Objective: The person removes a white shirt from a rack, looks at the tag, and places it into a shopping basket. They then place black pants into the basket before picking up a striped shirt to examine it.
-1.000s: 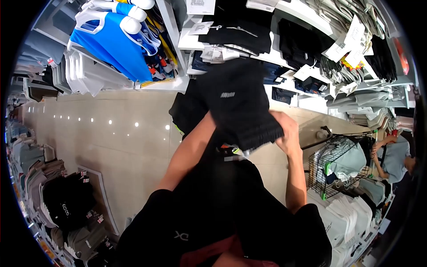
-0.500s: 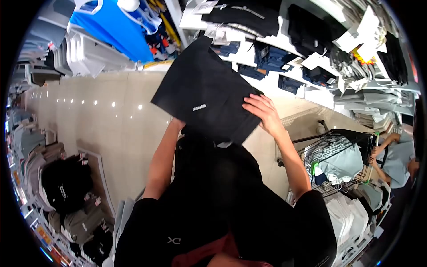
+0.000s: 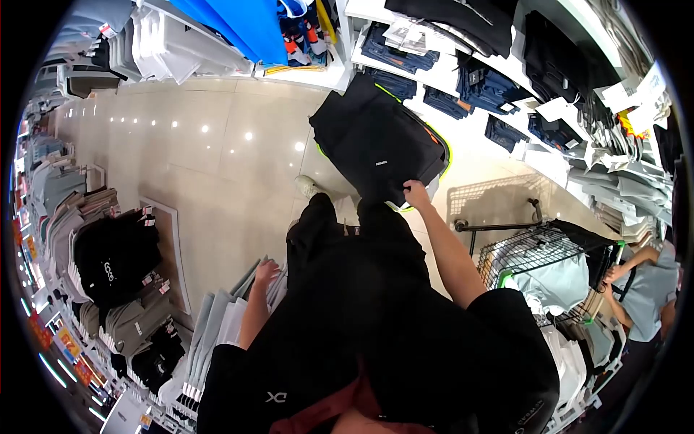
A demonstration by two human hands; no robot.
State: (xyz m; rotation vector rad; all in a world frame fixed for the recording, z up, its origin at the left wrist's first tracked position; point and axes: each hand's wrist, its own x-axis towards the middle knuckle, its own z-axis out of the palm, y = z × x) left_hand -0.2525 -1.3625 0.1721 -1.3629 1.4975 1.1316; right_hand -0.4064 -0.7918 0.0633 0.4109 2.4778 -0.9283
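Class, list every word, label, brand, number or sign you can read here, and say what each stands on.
"DX", apparently: stylised logo on the wearer's black T-shirt.
Too small or blurred to read:
White mark on the black garment at the right hand.
White lettering on the hung black clothing.
Sleeve print.
White shelf tags.
Orange signs, lower left.

The right hand (image 3: 416, 194) pinches the near edge of a black garment (image 3: 376, 137). Left of and nearer than the garment, the left hand (image 3: 267, 272) is beside pale shirts (image 3: 206, 333). Folded jeans (image 3: 486, 87) lie beyond the garment rightward; a wire cart (image 3: 526, 252) stands at its near right.
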